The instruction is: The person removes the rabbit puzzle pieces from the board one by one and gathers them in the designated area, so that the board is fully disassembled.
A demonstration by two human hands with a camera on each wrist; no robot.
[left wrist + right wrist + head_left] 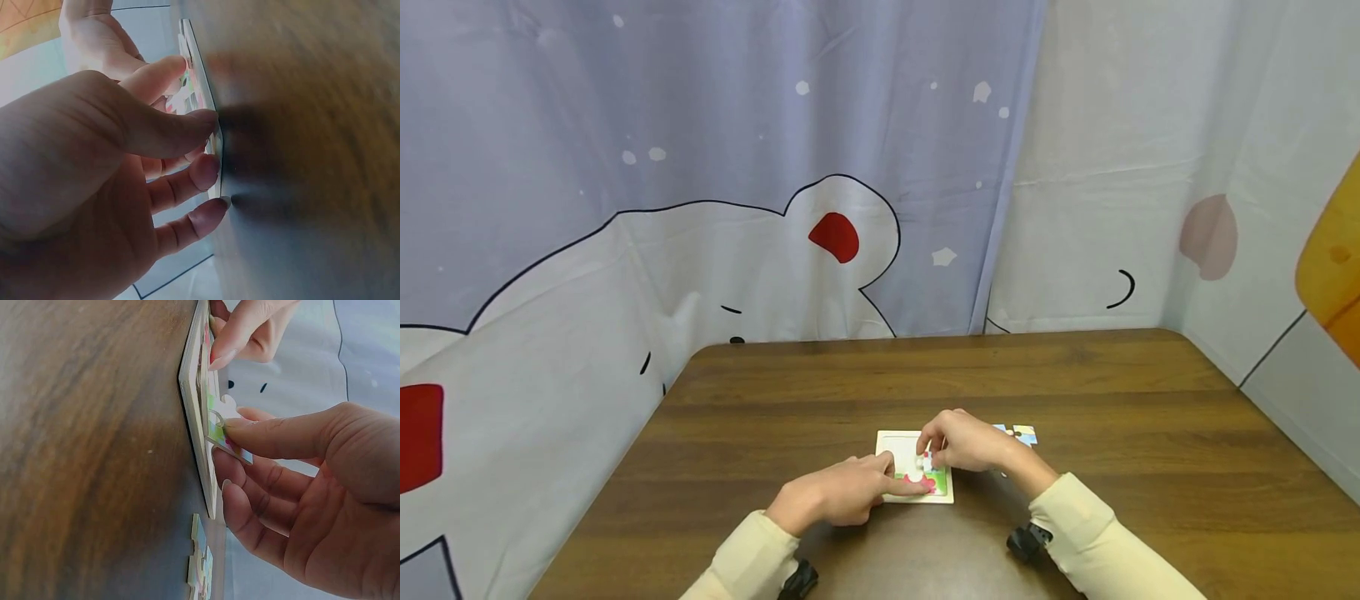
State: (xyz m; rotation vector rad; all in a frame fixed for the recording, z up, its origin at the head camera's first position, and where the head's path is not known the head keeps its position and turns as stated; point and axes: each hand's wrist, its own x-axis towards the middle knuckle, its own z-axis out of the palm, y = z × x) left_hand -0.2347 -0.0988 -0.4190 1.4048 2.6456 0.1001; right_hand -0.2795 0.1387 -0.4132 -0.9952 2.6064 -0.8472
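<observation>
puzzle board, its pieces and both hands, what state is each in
puzzle board: lying on the table, partly filled
held piece: over the board, tilted
loose pieces: on the table, partly hidden
left hand: holding the board's edge, index finger stretched across it
right hand: pinching the held piece

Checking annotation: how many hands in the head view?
2: the left hand, on the puzzle tray; and the right hand, pinching a puzzle piece over that tray. No other hands show.
</observation>
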